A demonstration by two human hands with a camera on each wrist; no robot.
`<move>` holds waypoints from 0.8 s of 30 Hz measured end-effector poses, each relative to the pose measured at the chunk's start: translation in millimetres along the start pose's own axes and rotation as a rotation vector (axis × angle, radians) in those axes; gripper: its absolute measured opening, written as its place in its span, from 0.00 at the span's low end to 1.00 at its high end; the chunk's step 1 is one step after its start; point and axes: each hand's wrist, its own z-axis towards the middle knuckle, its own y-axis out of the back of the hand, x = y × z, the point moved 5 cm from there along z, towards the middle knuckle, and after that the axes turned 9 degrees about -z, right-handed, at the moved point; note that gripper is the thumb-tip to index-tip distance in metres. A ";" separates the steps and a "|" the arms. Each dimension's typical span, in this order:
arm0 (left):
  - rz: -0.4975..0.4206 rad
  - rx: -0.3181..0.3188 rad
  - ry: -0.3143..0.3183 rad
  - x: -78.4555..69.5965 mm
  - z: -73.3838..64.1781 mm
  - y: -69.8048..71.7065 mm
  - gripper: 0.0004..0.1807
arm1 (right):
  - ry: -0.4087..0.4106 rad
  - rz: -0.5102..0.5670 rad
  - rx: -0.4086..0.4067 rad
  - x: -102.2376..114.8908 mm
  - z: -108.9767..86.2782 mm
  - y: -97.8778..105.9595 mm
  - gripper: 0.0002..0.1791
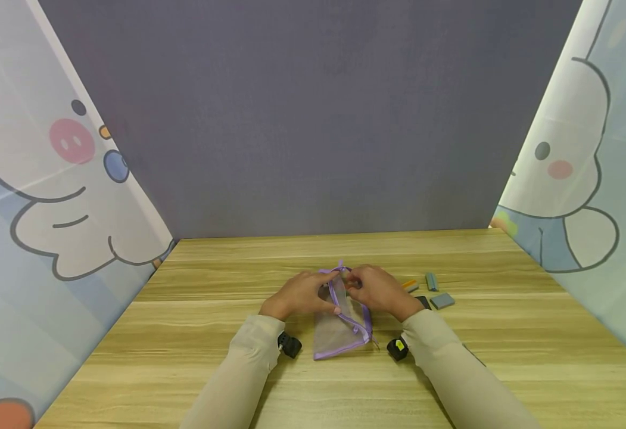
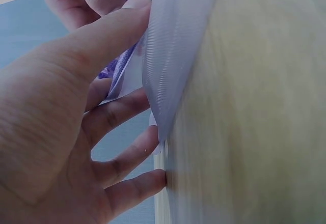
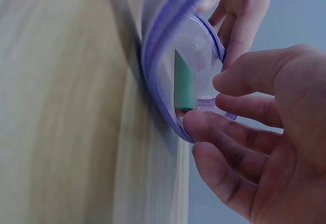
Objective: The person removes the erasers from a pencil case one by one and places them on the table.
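Observation:
A see-through mesh pouch point(image 1: 334, 336) with purple zip edging lies on the wooden table, its mouth spread apart. My left hand point(image 1: 304, 292) holds the mouth from the left side, thumb and fingers around the mesh; the left wrist view shows the thumb point(image 2: 102, 40) on one face and fingers behind it. At the mouth's right side is my right hand point(image 1: 379, 289), fingers loosely bent, fingertips at the purple rim point(image 3: 153, 76). Nothing shows between its thumb and fingers. Inside the pouch, a green stick-like piece point(image 3: 184, 86) appears in the right wrist view.
Right of the pouch lie an orange-and-grey piece point(image 1: 410, 285), a grey-teal block point(image 1: 432, 282) and a flat grey block point(image 1: 442, 301). A thin dark item point(image 1: 475, 355) is partly hidden by the right sleeve point(image 1: 452, 369). A dark grey panel point(image 1: 313, 119) stands behind the table.

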 end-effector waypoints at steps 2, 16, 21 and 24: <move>0.000 0.001 0.001 -0.1 0.3 -0.1 0.51 | -0.001 0.000 0.005 -0.4 -0.7 0.0 0.12; 0.003 0.008 0.015 0.7 1.1 -1.1 0.50 | 0.022 -0.005 0.043 -4.9 -2.3 -4.9 0.12; 0.011 0.013 0.023 1.1 1.5 -2.1 0.50 | 0.016 -0.009 0.049 -5.1 -1.1 -5.7 0.09; 0.005 0.011 0.013 1.5 1.9 -2.6 0.50 | 0.010 -0.014 0.056 -4.9 -0.5 -6.4 0.08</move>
